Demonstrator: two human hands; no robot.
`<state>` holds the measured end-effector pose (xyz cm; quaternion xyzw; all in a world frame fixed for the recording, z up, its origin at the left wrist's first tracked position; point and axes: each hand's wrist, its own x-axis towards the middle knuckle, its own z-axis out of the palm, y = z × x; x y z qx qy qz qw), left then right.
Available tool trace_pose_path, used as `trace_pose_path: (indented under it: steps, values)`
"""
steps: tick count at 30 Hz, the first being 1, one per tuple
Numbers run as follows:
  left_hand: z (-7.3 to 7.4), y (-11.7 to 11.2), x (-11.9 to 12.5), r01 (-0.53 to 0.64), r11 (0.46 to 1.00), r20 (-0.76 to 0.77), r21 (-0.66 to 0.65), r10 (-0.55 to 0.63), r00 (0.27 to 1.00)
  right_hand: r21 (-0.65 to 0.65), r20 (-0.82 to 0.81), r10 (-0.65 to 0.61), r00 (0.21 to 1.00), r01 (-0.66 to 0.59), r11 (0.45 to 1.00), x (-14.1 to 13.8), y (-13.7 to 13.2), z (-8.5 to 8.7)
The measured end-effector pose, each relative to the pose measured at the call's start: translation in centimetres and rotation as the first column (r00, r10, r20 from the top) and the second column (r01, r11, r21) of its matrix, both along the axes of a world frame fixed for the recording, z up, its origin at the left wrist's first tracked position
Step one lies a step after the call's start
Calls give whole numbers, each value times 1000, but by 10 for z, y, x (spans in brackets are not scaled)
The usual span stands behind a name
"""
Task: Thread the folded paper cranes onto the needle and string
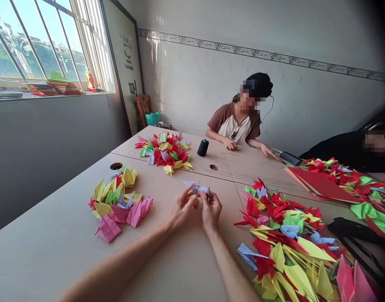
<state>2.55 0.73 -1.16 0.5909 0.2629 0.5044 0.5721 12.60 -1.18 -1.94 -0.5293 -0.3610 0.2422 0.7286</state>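
Our left hand [181,208] and right hand [211,211] pinch a pale blue paper crane [195,188] just above the table [47,222], between a heap of colored paper cranes [115,205] and a bigger heap [283,239].

Pale lavender-blue paper is seen on the origami crane [195,187]; red, yellow, green and pink are mixed in the crane heap [283,239]; a dark leaf pattern is repeated along the wall-tile border [261,56].
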Motion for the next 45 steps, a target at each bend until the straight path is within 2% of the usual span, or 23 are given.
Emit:
trace_pose_path:
  steps: [3,7,10,12,14,17,20,23,26,31,45]
  values:
    - [0,2,3,14,999,51,-35,-12,999,18,-13,53,999,-52,998,-3,0,0]
    - [-5,8,3,-102,994,67,-27,104,992,28,-19,145,989,-144,989,-8,1,-4]
    - [-12,17,1,-201,979,77,-42,204,976,-10,36,161,986,-161,987,-10,0,-5]
    - [-15,22,0,-249,967,93,-45,252,963,-16,61,110,992,-109,994,-10,-1,-3]
    - [-17,27,-2,-270,962,101,-41,273,957,10,86,9,996,-9,1000,-8,-3,0]
    - [-19,30,-3,-283,959,76,-24,284,956,41,192,-93,977,86,995,-6,-6,3]
    - [-21,30,-4,-294,956,49,9,294,955,30,410,-45,911,36,999,-5,-8,2]
    - [-22,30,-5,-294,955,35,29,293,955,27,635,-28,772,14,1000,-5,-9,-1]
    - [-21,29,-6,-297,954,31,43,296,955,22,728,-34,685,25,999,-3,-8,-2]
    - [-20,27,-5,-278,955,9,103,279,960,-18,771,-3,637,27,999,-1,-7,-2]
    - [-20,25,-5,-232,946,-9,226,241,971,-44,772,18,635,25,999,1,-7,-1]
